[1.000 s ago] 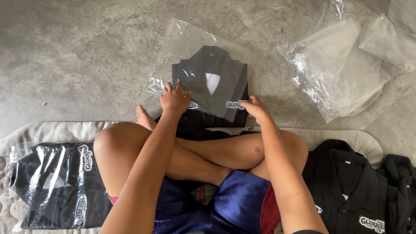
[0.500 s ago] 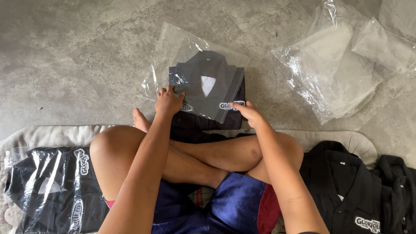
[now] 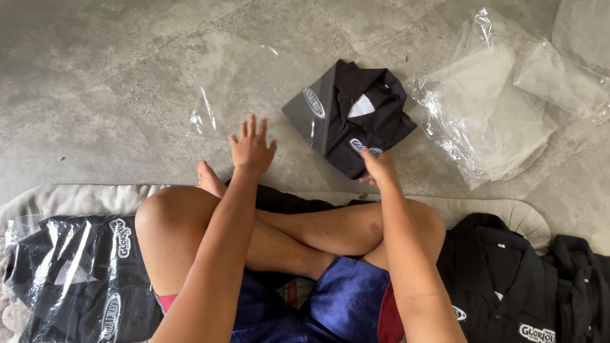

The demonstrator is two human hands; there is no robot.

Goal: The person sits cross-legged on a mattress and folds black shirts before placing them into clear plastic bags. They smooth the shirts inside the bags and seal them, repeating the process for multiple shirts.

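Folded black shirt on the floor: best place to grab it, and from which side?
Probably the near lower corner of the folded black shirt, approached from the person's side. The right hand already touches that corner; the clear bag overlaps the shirt's left edge.

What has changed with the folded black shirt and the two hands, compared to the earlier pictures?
The folded black shirt has turned askew and slid right, partly into the clear plastic bag. The left hand has let go and hovers open over the floor; the right hand still touches the shirt's near edge. The bagged shirt, the empty bags and the unfolded shirts lie as before.
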